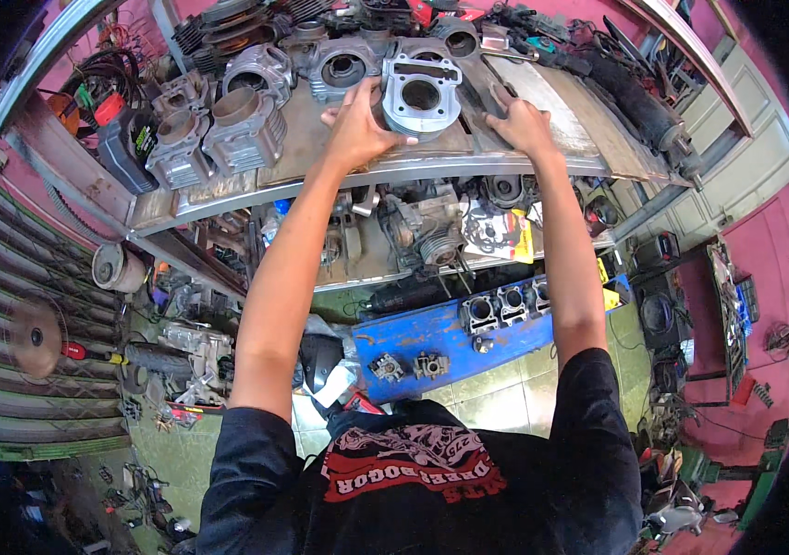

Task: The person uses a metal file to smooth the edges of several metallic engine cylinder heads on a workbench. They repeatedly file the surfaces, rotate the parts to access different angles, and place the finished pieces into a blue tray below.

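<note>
Nudging the cylinder block (438, 117) off balance looks the main risk: left hand (357, 135) spread at its near-left side, contact unclear; right hand (524, 126) loosely spread, apart, not bracing. Could knock the casting (342, 70) at left. Block's silver-grey: flat top, round dark bore, far-side slot. Mid-shelf (306, 148), between hands.

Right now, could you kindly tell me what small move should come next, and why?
Probably bring the right hand leftward to the silver cylinder block: the left hand is at its left side, while the right hand stands apart from its right side, fingers spread.
</note>
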{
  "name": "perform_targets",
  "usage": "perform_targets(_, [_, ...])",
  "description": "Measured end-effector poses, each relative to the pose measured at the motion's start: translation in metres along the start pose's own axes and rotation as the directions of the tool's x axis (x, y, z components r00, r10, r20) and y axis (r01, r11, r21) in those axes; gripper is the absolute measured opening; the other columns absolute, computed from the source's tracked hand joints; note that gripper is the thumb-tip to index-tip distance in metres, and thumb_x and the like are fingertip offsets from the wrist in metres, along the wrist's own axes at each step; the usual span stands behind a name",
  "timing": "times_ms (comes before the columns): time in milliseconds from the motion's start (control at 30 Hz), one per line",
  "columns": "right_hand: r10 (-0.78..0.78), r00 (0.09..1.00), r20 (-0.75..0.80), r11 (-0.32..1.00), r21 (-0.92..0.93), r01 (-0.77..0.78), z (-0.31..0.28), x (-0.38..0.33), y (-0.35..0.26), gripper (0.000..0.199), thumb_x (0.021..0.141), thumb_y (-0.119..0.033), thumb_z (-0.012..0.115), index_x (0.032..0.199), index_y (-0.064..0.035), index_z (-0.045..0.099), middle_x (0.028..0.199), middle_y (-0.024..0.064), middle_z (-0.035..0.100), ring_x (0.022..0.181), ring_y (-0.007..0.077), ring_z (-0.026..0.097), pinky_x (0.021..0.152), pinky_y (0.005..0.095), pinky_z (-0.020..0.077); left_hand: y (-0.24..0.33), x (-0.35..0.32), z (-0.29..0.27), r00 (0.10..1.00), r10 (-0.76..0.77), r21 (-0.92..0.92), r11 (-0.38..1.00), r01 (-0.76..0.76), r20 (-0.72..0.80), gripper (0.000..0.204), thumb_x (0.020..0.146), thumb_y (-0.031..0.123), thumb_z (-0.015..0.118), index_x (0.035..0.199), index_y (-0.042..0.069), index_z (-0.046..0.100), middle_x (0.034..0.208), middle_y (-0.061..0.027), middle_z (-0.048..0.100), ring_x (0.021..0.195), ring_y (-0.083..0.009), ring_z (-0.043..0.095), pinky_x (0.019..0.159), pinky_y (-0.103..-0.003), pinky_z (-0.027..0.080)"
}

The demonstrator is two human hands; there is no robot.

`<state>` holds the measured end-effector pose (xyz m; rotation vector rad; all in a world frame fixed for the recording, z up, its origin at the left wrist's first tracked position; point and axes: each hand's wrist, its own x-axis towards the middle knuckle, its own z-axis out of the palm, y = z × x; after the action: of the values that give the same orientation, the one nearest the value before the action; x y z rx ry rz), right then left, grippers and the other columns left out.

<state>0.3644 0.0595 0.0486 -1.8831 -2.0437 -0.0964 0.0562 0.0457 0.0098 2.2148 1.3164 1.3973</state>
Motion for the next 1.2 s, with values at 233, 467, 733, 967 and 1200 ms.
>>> perform_targets(233, [0.043,0.999,-0.027,0.999,0.034,-0.042,-0.003,-0.006,0.011,0.071,0.095,-0.051,0.059,0.153,-0.0147,0.04,0.129,0.0236,0.066,0.126,0.0419,0.058,0.105,0.075,0.0309,0.002,-0.001,0.0,0.998,-0.064,0.019,0.998,0.064,0.008,0.117,0.048,0.053,0.098,0.143,0.011,0.044,0.139,-0.0149,0.058,0.137,-0.0338,0.048,0.111,-0.064,0.021])
perform_targets(467, [-0.037,0.988,-0.149,0.998,0.041,0.044,-0.02,-0.005,-0.008,0.065,0.096,-0.055,0.055,0.146,-0.0121,0.051,0.127,0.0211,0.067,0.126,0.04,0.059,0.103,0.0706,0.034,-0.002,0.0,0.0,0.999,-0.032,0.055,0.998,0.032,0.007,0.118,0.048,0.055,0.097,0.144,0.011,0.044,0.139,-0.0141,0.06,0.138,-0.033,0.046,0.11,-0.063,0.022])
perform_targets(733, [-0.213,0.975,-0.062,0.767,0.608,0.206,0.011,0.029,-0.046,0.08,0.095,-0.069,0.053,0.139,-0.0029,0.057,0.133,0.0247,0.064,0.131,0.0381,0.057,0.111,0.0524,0.0367,0.005,0.0,0.003,0.999,-0.033,0.006,0.999,0.033,0.008,0.116,0.05,0.054,0.097,0.144,0.011,0.044,0.141,-0.0143,0.059,0.139,-0.0333,0.045,0.109,-0.061,0.023])
perform_targets(967, [-0.223,0.974,-0.048,0.598,0.782,0.176,0.016,0.021,-0.056,0.083,0.094,-0.058,0.065,0.144,0.0047,0.049,0.133,0.0264,0.063,0.125,0.029,0.06,0.108,0.0379,0.0429,-0.003,0.004,-0.017,0.978,-0.144,-0.096,0.983,0.159,0.151,0.103,0.07,0.064,0.083,0.146,0.008,0.042,0.141,-0.0137,0.061,0.141,-0.0341,0.045,0.115,-0.063,0.016])
perform_targets(1200, [-0.209,0.976,-0.062,0.618,0.765,0.18,0.019,0.032,-0.04,0.095,0.084,-0.057,0.077,0.145,0.0085,0.044,0.142,0.0313,0.053,0.131,0.0343,0.055,0.109,0.0407,0.0427,0.009,0.046,-0.022,0.962,-0.221,-0.124,0.962,0.242,0.162,0.087,0.084,0.07,0.068,0.135,0.002,0.058,0.113,-0.0145,0.075,0.114,-0.0284,0.067,0.106,-0.045,0.04])
